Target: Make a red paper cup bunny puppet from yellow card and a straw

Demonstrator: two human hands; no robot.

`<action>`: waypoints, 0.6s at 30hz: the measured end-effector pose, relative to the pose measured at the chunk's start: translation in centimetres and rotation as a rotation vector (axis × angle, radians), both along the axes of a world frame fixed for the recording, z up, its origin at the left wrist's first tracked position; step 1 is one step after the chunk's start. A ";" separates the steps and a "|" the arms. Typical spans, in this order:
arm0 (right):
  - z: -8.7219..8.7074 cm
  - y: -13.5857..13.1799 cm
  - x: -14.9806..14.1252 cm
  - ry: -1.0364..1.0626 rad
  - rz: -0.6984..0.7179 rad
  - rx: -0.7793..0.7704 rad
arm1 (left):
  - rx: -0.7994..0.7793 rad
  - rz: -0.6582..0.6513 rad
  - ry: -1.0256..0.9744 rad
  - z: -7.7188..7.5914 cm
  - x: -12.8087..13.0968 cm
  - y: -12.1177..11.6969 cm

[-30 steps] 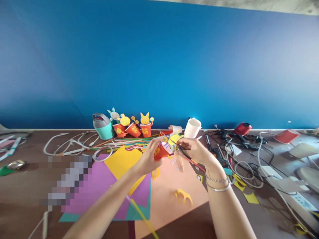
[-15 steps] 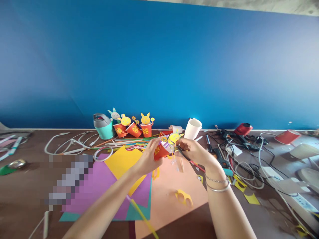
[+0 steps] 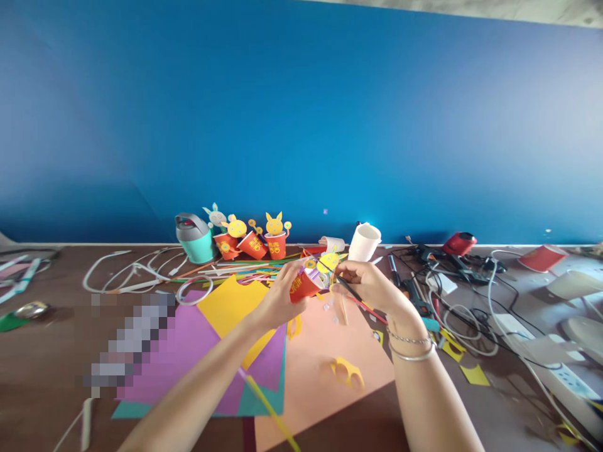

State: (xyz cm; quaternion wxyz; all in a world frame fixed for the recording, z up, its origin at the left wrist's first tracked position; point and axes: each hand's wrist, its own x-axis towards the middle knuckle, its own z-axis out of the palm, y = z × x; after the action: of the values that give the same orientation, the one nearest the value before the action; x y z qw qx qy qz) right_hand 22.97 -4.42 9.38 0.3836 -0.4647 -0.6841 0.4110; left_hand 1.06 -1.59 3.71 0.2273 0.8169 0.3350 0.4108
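My left hand (image 3: 281, 295) is closed round a tilted red paper cup (image 3: 302, 286) with yellow lettering, its mouth turned to the right. A yellow paper rabbit face (image 3: 328, 262) rises at the cup's mouth, beside a small purple piece. Close to that face, my right hand (image 3: 365, 284) is pinched shut; what sits between its fingertips is too small to make out. Beneath the right fingers runs a thin dark and red stick-like thing (image 3: 372, 310). Peach paper (image 3: 325, 389) lies under both hands, with a cut yellow scrap (image 3: 347, 373) on it.
Red cups with rabbit faces (image 3: 276, 246) stand by the blue wall, next to a teal container (image 3: 196, 243). A white cup (image 3: 364, 242) is behind my right hand. Purple paper (image 3: 174, 358) lies left; a glue gun (image 3: 414, 295), cables and a power strip (image 3: 572, 383) lie right.
My right hand has shifted very slightly at the fingertips beside the rabbit face. The left hand and the red cup stay nearly where they were.
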 end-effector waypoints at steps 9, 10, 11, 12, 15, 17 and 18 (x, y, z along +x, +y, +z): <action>0.4 0.2 1.3 -0.034 -0.399 0.092 | -0.391 0.175 -0.292 0.1 -0.4 0.6; 0.5 0.1 1.4 -0.162 -0.450 0.094 | -0.430 0.195 -0.333 0.2 -0.4 0.7; 0.5 0.1 1.5 -0.320 -0.482 0.082 | -0.452 0.216 -0.371 0.3 -0.4 0.8; 0.5 0.0 1.5 -0.488 -0.500 0.056 | -0.468 0.236 -0.405 0.4 -0.3 0.9; 0.0 0.0 1.0 -0.894 -0.438 -0.053 | -0.501 0.271 -0.504 0.4 -0.1 1.0; -0.8 0.3 0.1 -1.035 -0.335 -0.086 | -0.514 0.262 -0.556 0.3 -0.1 1.0; -1.2 0.5 -0.4 -1.077 -0.285 -0.082 | -0.515 0.251 -0.574 0.3 0.0 0.9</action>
State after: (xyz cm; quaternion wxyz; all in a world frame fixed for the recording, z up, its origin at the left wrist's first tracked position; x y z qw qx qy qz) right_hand 22.54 -3.94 8.15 0.0131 -0.7114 -0.6973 0.0861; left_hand 1.04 -0.67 4.01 0.4569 0.5381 0.4469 0.5495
